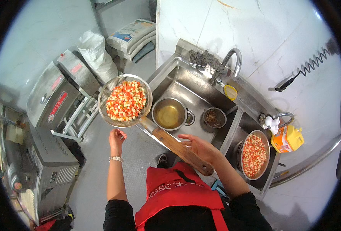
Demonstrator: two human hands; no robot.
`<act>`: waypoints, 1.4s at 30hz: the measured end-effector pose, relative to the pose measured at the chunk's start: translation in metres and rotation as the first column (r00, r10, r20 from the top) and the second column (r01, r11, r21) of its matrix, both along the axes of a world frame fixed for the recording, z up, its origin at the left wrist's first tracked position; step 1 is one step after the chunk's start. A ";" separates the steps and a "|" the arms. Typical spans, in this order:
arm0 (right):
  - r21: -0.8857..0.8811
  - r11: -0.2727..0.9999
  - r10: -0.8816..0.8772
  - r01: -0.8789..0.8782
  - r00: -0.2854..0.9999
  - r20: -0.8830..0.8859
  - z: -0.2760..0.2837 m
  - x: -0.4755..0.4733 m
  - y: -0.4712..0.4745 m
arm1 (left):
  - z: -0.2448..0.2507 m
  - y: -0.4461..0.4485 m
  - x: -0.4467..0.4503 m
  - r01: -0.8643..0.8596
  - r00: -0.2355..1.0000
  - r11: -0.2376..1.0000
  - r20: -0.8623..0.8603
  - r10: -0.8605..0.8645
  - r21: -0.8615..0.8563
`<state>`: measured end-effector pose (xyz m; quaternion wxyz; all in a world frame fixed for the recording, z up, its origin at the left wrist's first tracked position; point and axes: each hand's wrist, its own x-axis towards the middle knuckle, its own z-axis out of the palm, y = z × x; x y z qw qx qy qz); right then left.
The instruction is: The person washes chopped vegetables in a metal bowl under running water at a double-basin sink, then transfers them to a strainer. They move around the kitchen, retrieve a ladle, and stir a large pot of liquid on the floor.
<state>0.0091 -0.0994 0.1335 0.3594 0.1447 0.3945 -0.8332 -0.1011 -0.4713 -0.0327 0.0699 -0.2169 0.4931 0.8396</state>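
Observation:
A round wire-mesh strainer (149, 109) holds diced orange-red and pale pieces (126, 101), with a few green bits. Its long wooden handle (180, 148) slants across the sink's front edge towards my red apron. Just below the strainer's rim is my left hand (117, 140), fingers loosely curled; whether it touches the rim cannot be made out. My right hand (198, 146) is beside the handle, fingers stretched and apart, not wrapped around the wood. The handle hides part of this hand. What bears the strainer's weight is not plain.
The steel double sink (184, 89) contains a pot of yellowish liquid (169, 113) and a small dark-bottomed bowl (214, 117). A pan of similar dice (255, 154) sits at the right basin. Faucets (236, 59), a yellow jug (288, 140) and steel machines (53, 95) stand around.

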 end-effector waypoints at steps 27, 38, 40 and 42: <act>0.766 0.326 0.756 -0.554 0.639 0.141 -0.326 0.204 0.019 | -0.101 -0.029 0.578 -0.007 0.596 0.948 0.760 0.260 -0.319; 0.798 -0.095 0.896 -0.595 0.298 0.329 -0.361 0.249 -0.211 | -0.132 -0.069 0.731 -0.023 0.637 0.955 0.732 0.242 -0.296; 0.858 -0.292 0.885 -0.422 0.220 0.409 -0.342 0.241 -0.276 | -0.140 -0.102 0.751 -0.166 0.602 0.948 0.733 0.317 -0.273; 0.911 -0.316 0.890 -0.265 0.250 0.382 -0.302 0.239 -0.345 | -0.148 -0.140 0.775 -0.303 0.554 0.909 0.723 0.412 -0.286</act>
